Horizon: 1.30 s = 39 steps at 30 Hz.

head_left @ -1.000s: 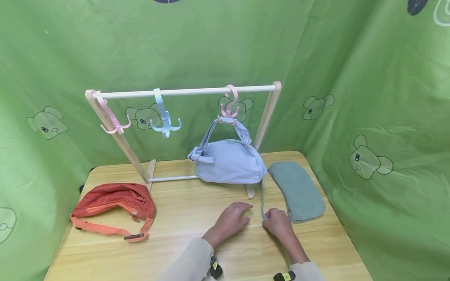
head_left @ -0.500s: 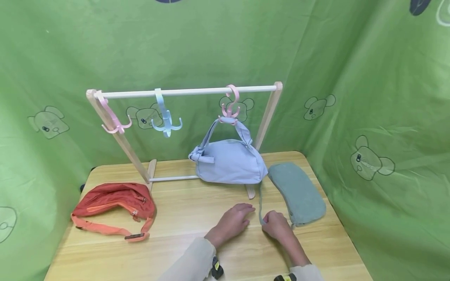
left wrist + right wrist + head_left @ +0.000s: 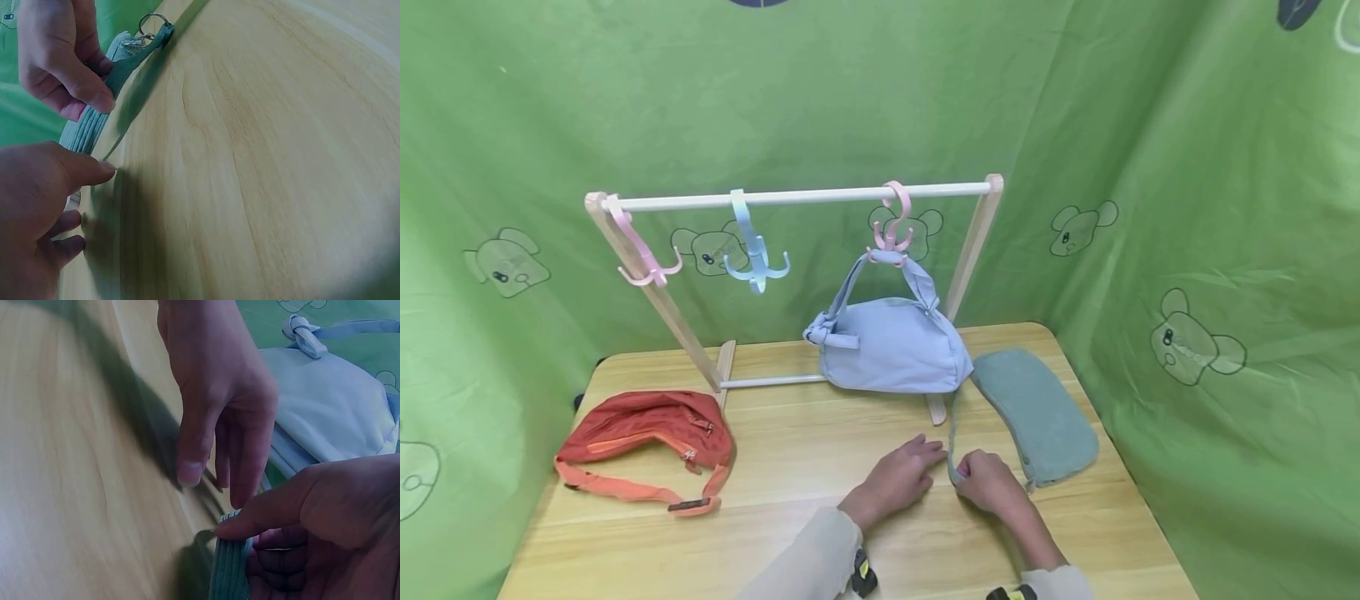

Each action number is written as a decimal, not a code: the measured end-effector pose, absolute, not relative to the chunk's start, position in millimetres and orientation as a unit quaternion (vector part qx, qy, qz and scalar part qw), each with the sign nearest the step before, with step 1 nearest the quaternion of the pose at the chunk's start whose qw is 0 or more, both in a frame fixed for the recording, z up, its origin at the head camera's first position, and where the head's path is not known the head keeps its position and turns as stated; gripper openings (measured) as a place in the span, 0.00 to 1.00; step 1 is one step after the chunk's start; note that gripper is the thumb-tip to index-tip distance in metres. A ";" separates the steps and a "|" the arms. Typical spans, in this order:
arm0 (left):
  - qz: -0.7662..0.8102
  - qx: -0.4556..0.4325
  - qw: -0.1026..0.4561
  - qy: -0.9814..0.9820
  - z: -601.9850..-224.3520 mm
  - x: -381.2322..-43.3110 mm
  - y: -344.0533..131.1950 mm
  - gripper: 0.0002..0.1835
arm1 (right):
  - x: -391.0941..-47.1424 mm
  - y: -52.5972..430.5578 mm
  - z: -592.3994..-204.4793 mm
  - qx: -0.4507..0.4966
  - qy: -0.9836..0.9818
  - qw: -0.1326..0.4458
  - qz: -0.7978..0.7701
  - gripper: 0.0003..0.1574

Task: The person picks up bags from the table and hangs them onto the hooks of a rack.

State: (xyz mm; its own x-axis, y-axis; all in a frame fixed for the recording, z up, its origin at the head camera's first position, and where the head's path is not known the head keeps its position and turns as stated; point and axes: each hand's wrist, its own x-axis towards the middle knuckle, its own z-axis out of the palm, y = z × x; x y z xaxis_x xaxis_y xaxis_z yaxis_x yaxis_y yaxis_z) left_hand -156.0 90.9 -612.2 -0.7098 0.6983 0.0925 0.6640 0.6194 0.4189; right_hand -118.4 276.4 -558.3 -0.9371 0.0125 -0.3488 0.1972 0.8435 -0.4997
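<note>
A grey-green corduroy bag (image 3: 1041,417) lies flat on the table's right side. Its thin strap (image 3: 952,437) runs from behind the blue bag toward me, and my right hand (image 3: 991,483) pinches it between thumb and curled fingers. The ribbed strap (image 3: 229,569) shows under the right thumb in the right wrist view. Left of it, my left hand (image 3: 897,481) reaches out low over the table with relaxed fingers, its fingertips close to the strap. Whether they touch it I cannot tell. In the left wrist view a metal ring (image 3: 152,24) sits at the strap's end.
Behind the hands, a light blue bag (image 3: 891,346) hangs by its handle from a pink hook (image 3: 891,237) on a rack bar (image 3: 820,197). A blue hook (image 3: 756,258) and another pink hook (image 3: 643,254) hang further left. A red waist bag (image 3: 651,429) lies at left.
My right hand has shifted slightly left with the strap, toward my left hand. The left hand has edged right. The green bag's near end has slid slightly toward me.
</note>
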 end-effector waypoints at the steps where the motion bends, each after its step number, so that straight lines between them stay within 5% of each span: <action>1: 0.219 0.379 0.042 0.898 -611.7 -155.8 91.3 0.27 | -118.4 276.1 -557.7 0.053 0.946 0.165 -0.275 0.11; 12: 0.219 0.387 0.035 0.895 -610.1 -153.8 96.3 0.29 | -116.1 274.7 -555.7 0.043 0.945 0.157 -0.285 0.11; 21: 0.215 0.402 0.014 0.890 -606.9 -151.4 101.9 0.24 | -114.6 272.3 -557.8 0.035 0.946 0.152 -0.283 0.24; 30: 0.205 0.394 0.015 0.896 -606.4 -150.4 100.7 0.12 | -110.9 272.6 -557.5 0.039 0.943 0.162 -0.287 0.15; 39: 0.211 0.385 -0.006 0.898 -608.5 -149.6 95.6 0.12 | -110.8 270.6 -554.1 0.021 0.944 0.159 -0.287 0.14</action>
State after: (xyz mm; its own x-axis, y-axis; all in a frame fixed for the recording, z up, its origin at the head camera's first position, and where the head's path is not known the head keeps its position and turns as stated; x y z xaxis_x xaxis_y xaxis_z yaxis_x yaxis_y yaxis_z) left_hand -149.6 95.6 -608.5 -0.7032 0.6895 0.1734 0.6946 0.6140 0.3749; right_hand -110.8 270.6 -554.1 -0.9489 -0.0516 -0.3115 0.1304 0.8344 -0.5356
